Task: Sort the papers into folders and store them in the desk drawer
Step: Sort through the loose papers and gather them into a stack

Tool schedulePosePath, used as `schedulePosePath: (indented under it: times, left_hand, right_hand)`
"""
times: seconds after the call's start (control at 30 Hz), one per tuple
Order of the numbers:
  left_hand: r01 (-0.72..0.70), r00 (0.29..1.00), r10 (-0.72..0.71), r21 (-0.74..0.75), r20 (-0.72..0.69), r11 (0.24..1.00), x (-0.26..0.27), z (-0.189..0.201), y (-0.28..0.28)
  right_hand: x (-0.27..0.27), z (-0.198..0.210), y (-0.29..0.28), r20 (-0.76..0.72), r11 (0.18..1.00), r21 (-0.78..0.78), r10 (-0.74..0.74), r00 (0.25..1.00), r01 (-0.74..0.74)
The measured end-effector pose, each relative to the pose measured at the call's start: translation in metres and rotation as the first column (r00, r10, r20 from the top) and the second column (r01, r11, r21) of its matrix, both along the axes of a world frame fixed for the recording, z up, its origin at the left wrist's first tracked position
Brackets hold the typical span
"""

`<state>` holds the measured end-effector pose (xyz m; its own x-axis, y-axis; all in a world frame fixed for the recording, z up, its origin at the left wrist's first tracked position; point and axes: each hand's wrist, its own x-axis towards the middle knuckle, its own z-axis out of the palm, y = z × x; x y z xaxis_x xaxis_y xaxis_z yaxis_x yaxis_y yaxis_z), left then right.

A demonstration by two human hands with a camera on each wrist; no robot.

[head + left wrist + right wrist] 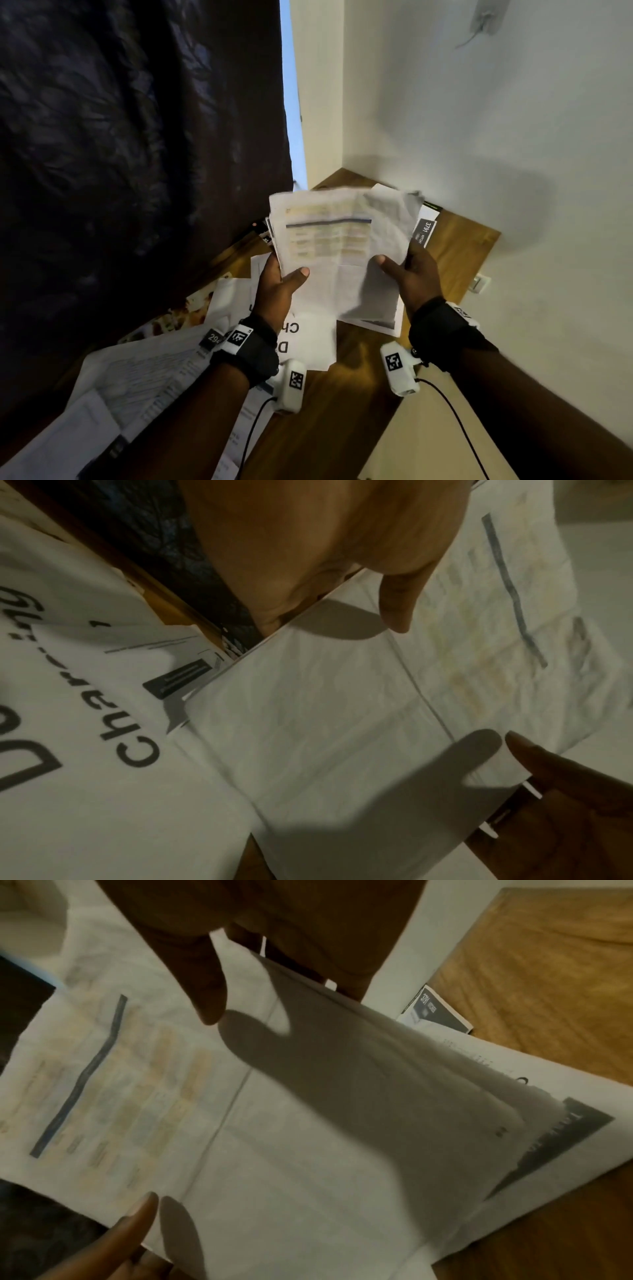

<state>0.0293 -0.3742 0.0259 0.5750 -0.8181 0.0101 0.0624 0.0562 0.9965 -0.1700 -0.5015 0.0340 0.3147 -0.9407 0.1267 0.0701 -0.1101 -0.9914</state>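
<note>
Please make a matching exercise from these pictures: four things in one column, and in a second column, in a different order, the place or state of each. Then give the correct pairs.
Things:
1. stack of papers
2. sheet with large black letters
3. dark card printed 3791
4. left hand

Places or states:
A. lies on the wooden desk near the wall, past the right hand
B. grips one side of the stack, thumb on top
C. held above the desk by both hands
D. lies flat on the desk under the held stack

Pairs: 1-C, 2-D, 3-A, 4-B
</note>
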Motion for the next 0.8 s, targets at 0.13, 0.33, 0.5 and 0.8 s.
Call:
schedulePosePath:
  times: [0.13,0.33,0.5,0.8]
  left_hand:
    - [-0.004,0.999,0.005,0.039,-0.041,0.999,0.002,-0.009,0.003]
    - [0.028,1.000,-0.028,0.064,-0.001,0.998,0.000,-0.014,-0.005]
    - [0.062,0.997,-0.064,0.052,0.035,0.997,0.011,-0.013,0.005]
    - [-0.062,0.871,-0.212,0.528,0.443,0.847,0.084,-0.040,0.094]
  right_hand:
    - [0.004,-0.012,-0.001,-0.035,0.999,0.034,0.016,0.999,-0.015]
    - [0.008,-0.029,-0.001,-0.140,0.998,0.026,-0.054,0.989,0.058]
    - [0.014,-0.025,0.003,-0.220,0.996,-0.050,-0.077,0.972,0.068]
    - [0.014,-0.033,0.037,-0.286,0.996,-0.051,-0.082,0.955,0.070]
